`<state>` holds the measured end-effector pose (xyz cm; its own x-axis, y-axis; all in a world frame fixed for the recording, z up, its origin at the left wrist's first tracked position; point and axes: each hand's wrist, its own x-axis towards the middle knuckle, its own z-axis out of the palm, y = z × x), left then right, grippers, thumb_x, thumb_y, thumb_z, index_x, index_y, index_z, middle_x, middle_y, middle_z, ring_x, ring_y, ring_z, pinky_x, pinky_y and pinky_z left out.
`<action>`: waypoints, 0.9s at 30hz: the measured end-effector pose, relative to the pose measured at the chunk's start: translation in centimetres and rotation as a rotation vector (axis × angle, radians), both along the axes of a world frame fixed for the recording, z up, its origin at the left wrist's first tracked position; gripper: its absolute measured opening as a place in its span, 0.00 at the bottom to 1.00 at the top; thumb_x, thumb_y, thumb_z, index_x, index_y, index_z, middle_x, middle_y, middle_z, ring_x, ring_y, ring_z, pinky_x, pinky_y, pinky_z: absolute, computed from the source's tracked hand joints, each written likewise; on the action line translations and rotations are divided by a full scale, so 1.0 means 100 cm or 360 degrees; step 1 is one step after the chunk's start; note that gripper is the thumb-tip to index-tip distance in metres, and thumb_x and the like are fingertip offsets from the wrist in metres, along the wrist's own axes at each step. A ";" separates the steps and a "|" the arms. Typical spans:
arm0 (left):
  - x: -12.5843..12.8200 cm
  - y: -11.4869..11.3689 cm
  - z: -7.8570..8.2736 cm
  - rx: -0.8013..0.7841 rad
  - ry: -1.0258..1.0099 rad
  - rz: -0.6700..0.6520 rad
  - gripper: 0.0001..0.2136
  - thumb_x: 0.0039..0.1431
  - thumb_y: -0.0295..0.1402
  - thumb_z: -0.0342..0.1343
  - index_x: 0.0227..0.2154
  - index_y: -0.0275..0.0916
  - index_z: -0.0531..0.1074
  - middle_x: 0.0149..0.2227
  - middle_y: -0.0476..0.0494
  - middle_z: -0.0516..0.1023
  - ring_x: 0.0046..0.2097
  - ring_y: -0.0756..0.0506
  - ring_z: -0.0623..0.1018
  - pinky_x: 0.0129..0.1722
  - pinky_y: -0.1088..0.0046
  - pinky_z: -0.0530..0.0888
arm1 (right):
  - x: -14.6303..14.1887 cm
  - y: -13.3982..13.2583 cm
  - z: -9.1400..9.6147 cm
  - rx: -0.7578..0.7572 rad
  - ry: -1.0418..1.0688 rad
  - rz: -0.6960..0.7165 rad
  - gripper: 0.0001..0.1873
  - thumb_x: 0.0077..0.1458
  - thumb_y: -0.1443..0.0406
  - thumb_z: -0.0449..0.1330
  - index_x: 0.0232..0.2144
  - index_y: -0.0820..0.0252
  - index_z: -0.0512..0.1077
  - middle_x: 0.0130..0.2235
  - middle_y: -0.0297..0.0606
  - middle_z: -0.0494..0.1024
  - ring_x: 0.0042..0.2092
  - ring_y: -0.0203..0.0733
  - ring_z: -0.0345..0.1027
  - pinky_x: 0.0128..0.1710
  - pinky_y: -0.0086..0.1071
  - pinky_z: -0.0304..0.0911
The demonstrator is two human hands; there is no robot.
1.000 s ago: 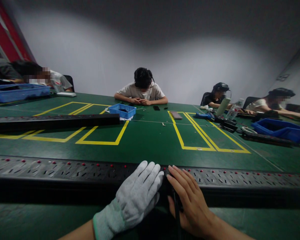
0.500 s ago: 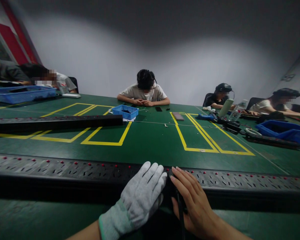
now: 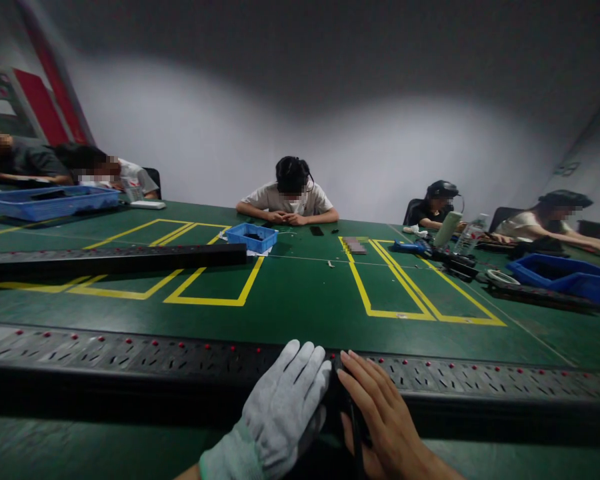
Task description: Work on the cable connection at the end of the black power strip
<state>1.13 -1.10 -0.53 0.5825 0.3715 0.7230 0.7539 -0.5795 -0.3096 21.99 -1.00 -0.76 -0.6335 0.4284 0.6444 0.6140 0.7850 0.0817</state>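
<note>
A long black power strip (image 3: 130, 373) with many sockets and red switches lies across the green table right in front of me. My left hand (image 3: 280, 413), in a light grey glove, rests flat on its middle with fingers stretched out. My bare right hand (image 3: 380, 420) lies flat beside it on the strip, fingers together and extended. A thin dark cable or tool (image 3: 355, 433) shows under my right palm; I cannot make out whether the hand grips it.
A second black strip (image 3: 115, 259) lies farther off at the left. Small blue bin (image 3: 253, 237) mid-table, blue trays at far left (image 3: 50, 202) and right (image 3: 565, 277). Yellow tape outlines (image 3: 405, 287) mark the table. Several people sit around the far side; bottles and tools (image 3: 455, 247) stand at the right.
The view has tilted up slightly, so hands and strip sit lower in the picture. Both hands stay flat on the strip in the same spot.
</note>
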 end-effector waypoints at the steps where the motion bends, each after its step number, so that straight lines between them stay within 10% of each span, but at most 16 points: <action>1: 0.000 0.000 0.000 0.0009 0.0000 0.0002 0.17 0.57 0.30 0.48 0.48 0.31 0.69 0.52 0.36 0.72 0.55 0.40 0.70 0.54 0.58 0.70 | 0.000 0.000 0.000 -0.0001 -0.0010 -0.0002 0.31 0.52 0.75 0.50 0.60 0.66 0.54 0.62 0.46 0.57 0.63 0.49 0.48 0.59 0.47 0.54; 27: 0.005 0.013 -0.003 0.0195 -0.0018 -0.0086 0.14 0.60 0.27 0.44 0.43 0.31 0.71 0.46 0.37 0.76 0.53 0.42 0.72 0.60 0.60 0.61 | 0.004 0.010 0.001 0.0324 -0.0019 0.0000 0.30 0.47 0.75 0.47 0.55 0.67 0.61 0.57 0.47 0.66 0.62 0.47 0.53 0.56 0.41 0.58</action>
